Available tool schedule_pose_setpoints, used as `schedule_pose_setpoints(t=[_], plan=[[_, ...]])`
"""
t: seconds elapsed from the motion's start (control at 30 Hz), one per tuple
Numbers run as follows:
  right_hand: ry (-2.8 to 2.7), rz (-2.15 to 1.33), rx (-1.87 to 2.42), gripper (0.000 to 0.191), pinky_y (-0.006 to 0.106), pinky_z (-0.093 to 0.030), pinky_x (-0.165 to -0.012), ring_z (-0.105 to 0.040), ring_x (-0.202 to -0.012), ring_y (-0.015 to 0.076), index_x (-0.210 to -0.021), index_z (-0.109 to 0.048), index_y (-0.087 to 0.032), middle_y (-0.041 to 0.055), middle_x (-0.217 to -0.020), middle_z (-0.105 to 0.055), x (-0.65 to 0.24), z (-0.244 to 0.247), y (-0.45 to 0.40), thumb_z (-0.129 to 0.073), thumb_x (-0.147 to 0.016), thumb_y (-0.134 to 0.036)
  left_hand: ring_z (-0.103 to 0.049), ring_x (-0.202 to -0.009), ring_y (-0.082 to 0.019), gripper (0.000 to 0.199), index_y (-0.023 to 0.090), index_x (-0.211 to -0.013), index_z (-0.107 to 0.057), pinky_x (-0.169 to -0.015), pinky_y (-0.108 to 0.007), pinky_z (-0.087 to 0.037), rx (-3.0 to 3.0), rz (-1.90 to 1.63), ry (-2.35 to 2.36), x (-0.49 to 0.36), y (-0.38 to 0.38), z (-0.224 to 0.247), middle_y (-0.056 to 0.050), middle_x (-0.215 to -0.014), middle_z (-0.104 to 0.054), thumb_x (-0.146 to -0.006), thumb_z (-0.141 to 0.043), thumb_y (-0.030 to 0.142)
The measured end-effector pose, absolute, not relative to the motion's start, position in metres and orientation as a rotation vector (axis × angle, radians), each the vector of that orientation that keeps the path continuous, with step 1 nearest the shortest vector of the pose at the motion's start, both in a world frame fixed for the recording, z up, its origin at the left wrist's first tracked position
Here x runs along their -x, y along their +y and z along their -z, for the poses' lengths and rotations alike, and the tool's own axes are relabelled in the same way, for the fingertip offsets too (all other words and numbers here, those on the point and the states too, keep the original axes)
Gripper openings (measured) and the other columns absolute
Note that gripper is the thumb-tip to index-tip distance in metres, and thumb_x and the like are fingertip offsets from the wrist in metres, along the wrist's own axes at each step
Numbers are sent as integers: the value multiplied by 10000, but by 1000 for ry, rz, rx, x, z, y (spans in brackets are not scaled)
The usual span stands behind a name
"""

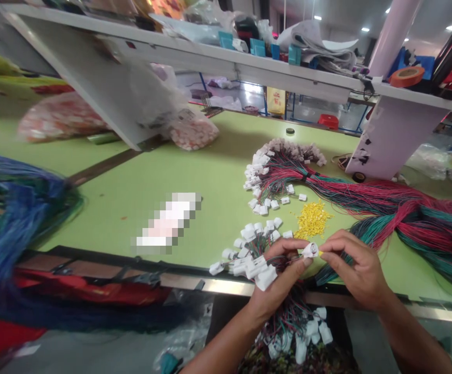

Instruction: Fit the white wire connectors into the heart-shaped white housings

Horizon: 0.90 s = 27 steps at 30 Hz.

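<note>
The left hand (276,275) is closed around a bunch of wires (276,249) ending in white plastic connectors (249,267), and one white connector (310,250) is held just ahead of its fingers. That connector is pinched from the opposite side by the thumb and fingertips of the right hand (352,267) (a small yellow bit is seen at the pinch; too small to identify). Further connectors are seen hanging below both hands, past the metal table edge (229,284). Just beyond the hands, a heap of small yellow pieces (312,219) is lying on the green table top (132,192). To the right of the right hand, a thick bundle of red and green wires (416,223) is spread, with its connector ends (272,179) fanned in an arc farther out. To the left of the left hand, a blurred blue wire bundle (19,218) is seen. Farther off, a bag of pink-and-white parts (194,132) is placed beneath a white shelf (210,62).
</note>
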State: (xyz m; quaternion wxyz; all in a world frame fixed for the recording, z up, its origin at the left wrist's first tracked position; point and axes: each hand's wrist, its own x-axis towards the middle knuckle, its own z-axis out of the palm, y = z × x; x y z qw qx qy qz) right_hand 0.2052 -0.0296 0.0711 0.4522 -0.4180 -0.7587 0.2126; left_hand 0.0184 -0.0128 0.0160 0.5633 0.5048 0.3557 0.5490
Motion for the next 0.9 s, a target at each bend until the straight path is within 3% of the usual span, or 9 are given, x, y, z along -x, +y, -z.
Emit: schedule_pose_setpoints(t=[0.17, 0.4, 0.63, 0.9], plan=[[-2025, -243, 1025, 185, 313, -523, -761, -624, -868, 173, -1122, -660, -207, 52, -945, -671, -202, -76, -40, -566, -994, -112, -688, -964, -206, 193, 278, -1012, -754, -870, -349, -527, -1379, -1395, 754, -18, -15, -16, -35, -1008, -753, -854, -734, 168], [-2082, -143, 1020, 215, 332, -527, -724, -621, -841, 184, -1130, -662, -217, 55, -933, -676, -204, -75, -41, -561, -986, -94, -709, -916, -195, 256, 273, -1025, -748, -804, -326, -563, -1493, -1501, 678, -23, -13, -17, -42, -978, -756, -845, -709, 96], [-1932, -386, 1037, 154, 302, -560, -709, -655, -815, 168, -1066, -700, -250, 33, -906, -682, -200, -75, -40, -599, -987, -165, -716, -875, -206, 208, 253, -993, -750, -725, -318, -561, -1511, -1489, 740, -22, -14, -20, -60, -973, -766, -833, -730, 122], [-1732, -617, 1097, 70, 287, -547, -694, -642, -774, 167, -950, -725, -234, 24, -843, -683, -196, -71, -37, -656, -942, -227, -721, -861, -212, 180, 252, -965, -756, -759, -334, -562, -1476, -1495, 751, -24, -15, -22, -60, -956, -778, -822, -742, 144]])
